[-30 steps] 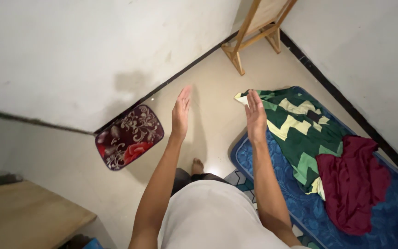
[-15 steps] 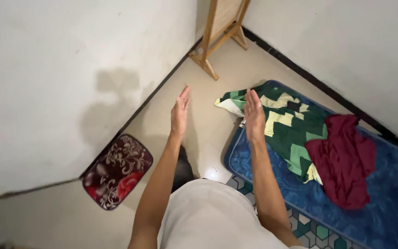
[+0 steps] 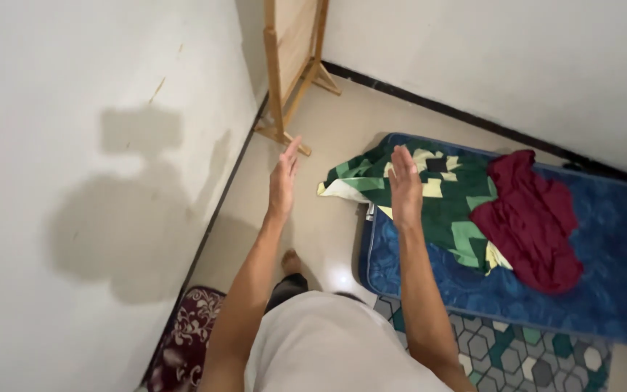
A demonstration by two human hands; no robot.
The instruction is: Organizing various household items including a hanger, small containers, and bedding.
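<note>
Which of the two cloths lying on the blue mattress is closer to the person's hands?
The green and cream patterned blanket. Its edge lies just beside the right hand, at the mattress end nearest the person, while the dark red cloth sits further along, past the blanket.

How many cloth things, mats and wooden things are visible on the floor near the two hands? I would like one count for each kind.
Loose cloths: 2, the green patterned blanket and the dark red cloth.
Mattress: 1, the blue mattress.
Floor mats: 2, the maroon floral mat and the hexagon-patterned mat.
Wooden stand: 1, the wooden frame.
Total: 6.
The left hand and right hand hold nothing.
</note>
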